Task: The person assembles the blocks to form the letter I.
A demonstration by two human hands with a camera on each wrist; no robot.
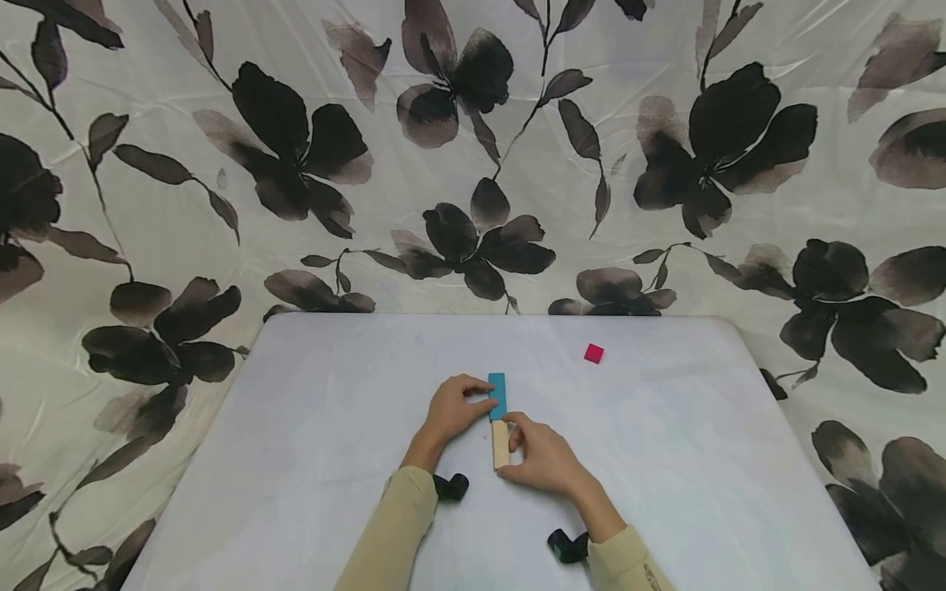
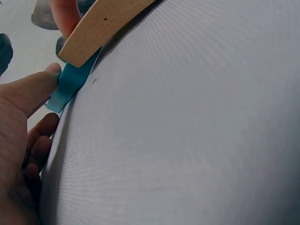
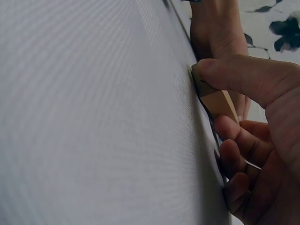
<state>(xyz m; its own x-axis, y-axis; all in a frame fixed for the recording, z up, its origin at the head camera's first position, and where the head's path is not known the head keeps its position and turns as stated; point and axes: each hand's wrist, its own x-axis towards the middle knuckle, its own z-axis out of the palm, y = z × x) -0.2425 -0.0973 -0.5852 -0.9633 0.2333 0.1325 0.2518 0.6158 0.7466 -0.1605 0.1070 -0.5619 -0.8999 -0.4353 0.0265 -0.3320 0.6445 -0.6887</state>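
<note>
Blue marks the block we see in the L hand [image 1: 454, 410]: thumb and index finger meet the L side of the blue block [image 1: 498, 396] in a narrow pinch, w/ the other fingers curled below (L wrist view). The R hand [image 1: 547, 455] holds the wooden block [image 1: 501, 447] lengthwise, thumb at its near end, index finger by its far end; we see the remaining fingers bent in toward the palm (R wrist view). The two blocks lie end to end in one line, blue farther, wood nearer, approx. mid-table; their facing ends appear to meet, tho. the fingers crowd the joint and we can't be sure of full contact.

Behind each hand we note a black device [image 1: 452, 487] at the L wrist, a 2nd black unit [image 1: 567, 546] at the R, then khaki sleeves [image 1: 392, 533]. Farther out, a red square piece [image 1: 594, 354] lies flat, beyond and to the R of the blocks, well apart from both hands. All rest on a white-covered table [image 1: 665, 451]; past its far edge hangs floral cloth [image 1: 473, 164], dark blooms on a pale ground.
</note>
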